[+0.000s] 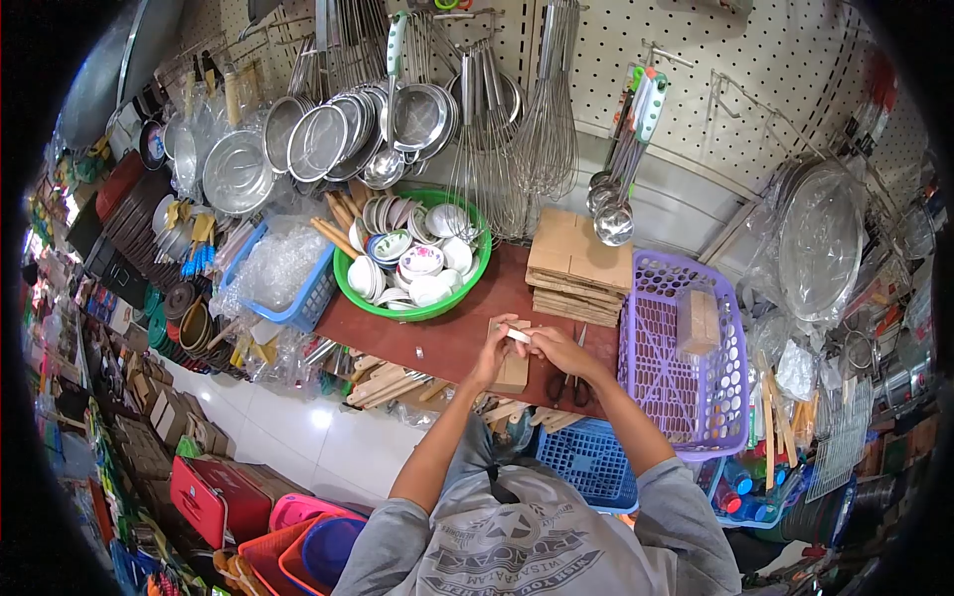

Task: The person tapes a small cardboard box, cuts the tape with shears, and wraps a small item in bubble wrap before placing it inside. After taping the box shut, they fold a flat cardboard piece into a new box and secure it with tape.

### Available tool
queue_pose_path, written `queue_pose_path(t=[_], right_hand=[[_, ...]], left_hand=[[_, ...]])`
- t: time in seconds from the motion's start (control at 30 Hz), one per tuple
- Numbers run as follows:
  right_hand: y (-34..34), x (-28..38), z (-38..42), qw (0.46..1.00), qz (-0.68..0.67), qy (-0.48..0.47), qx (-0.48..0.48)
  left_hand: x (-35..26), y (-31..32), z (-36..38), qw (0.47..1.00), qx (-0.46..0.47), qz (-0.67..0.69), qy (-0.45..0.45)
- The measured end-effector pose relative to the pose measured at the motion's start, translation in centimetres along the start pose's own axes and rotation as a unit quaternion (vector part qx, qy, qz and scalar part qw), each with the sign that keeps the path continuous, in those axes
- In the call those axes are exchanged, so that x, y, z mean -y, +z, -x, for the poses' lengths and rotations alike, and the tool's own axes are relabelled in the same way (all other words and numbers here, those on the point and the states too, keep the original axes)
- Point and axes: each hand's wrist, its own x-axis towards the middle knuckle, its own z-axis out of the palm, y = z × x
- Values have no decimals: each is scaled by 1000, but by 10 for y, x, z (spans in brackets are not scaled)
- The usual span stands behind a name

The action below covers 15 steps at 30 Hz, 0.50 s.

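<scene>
Both hands meet over the reddish-brown tabletop [447,343], closed around a small white band-like piece [518,336] that could be a roll of tape seen edge-on. My left hand [493,355] grips its left end. The fingers of my right hand [558,348] pinch the right end. Under them lies a small piece of brown cardboard [512,372]. Dark-handled scissors [570,385] rest on the table just right of the cardboard, partly below my right forearm. Behind the hands stands a stack of folded cardboard boxes [579,260].
A green basin [402,313] full of small bowls [422,260] stands left of the stack. To the right is a purple basket [686,397] holding a wrapped cardboard box [698,323]. Whisks [545,139], strainers [318,142] and ladles [614,221] hang above. A blue basket [310,298] holds bubble wrap.
</scene>
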Motion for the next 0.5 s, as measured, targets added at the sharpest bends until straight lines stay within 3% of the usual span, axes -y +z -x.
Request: queue_pose_path(t=[0.1,0.17,0.27,0.37,0.5], right_hand=[[5,1,1,999,-45,-14,-5],[4,-5,-1,998,-30,-48,7],[0,-17,-1,999,12,32,-31],[0,-21,-3,998,1,-27,-48],[3,-21,-4,999,-34,-2,-19]], left_hand=[[-7,0,1,995,15,93,-10],[-16,11,4,996,-25,82,-16],[2,6,0,998,-37,-49,4],[0,10,0,997,-51,-57,7],[-14,9,4,999,5,48,-6]])
